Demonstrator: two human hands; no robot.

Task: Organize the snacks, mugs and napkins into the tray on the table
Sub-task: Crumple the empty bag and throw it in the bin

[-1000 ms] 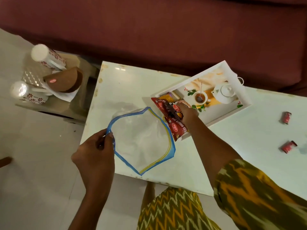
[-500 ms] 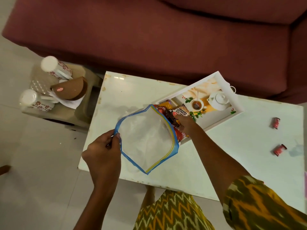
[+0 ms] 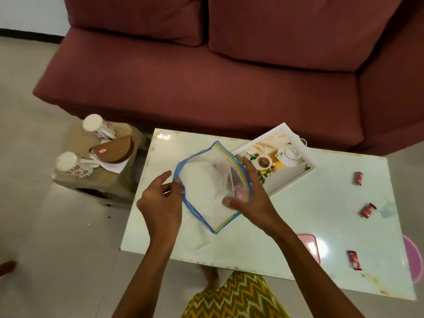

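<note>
- A second before, our right hand (image 3: pixel 249 198) was laying a red snack packet at the tray's (image 3: pixel 296 180) near corner; now it had come back to the clear zip bag (image 3: pixel 206 187), fingers spread against its right wall and gripping nothing else.
- Our left hand (image 3: pixel 160 198) pinched the bag's blue rim at nine o'clock, holding the mouth open.
- The bag looked empty, so we judged that batch of snacks delivered; the bag hid the packets in the tray.
- Three red packets (image 3: pixel 367 210) remained on the counter (image 3: pixel 298 226) toward three o'clock.
- Two mugs (image 3: pixel 73 165) and the napkins (image 3: pixel 112 165) waited on the side stool (image 3: pixel 107 180) at ten o'clock.
</note>
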